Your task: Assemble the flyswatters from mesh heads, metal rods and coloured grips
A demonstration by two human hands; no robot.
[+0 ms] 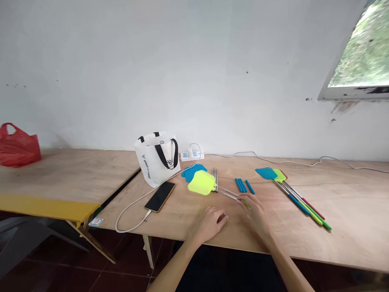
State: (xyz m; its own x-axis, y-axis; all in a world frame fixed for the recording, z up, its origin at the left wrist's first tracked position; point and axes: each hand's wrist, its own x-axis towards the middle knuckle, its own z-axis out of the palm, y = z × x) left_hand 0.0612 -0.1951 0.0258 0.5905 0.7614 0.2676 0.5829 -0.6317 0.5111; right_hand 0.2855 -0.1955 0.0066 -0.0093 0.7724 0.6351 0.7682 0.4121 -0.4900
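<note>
My right hand [254,209] is closed round the handle of a yellow-green fly swatter [201,183]. The swatter's head points left, and its thin metal shaft crosses in front of several metal rods [215,175]. Loosely curled on the table near its front edge, my left hand [210,224] shows nothing between fingers and thumb. Blue swatter heads [194,172] lie behind the yellow-green one and are partly hidden by it. Beyond my right hand are several blue handle tubes [241,185]. Farther right, several assembled fly swatters [296,196] lie side by side with blue, yellow, green and red handles.
A white tote bag [158,160] stands at the table's left, beside a phone [160,196] on a white charging cable [121,219]. The cable runs to a power strip [192,155] by the wall. A red plastic bag [18,147] sits on the adjoining table [75,170].
</note>
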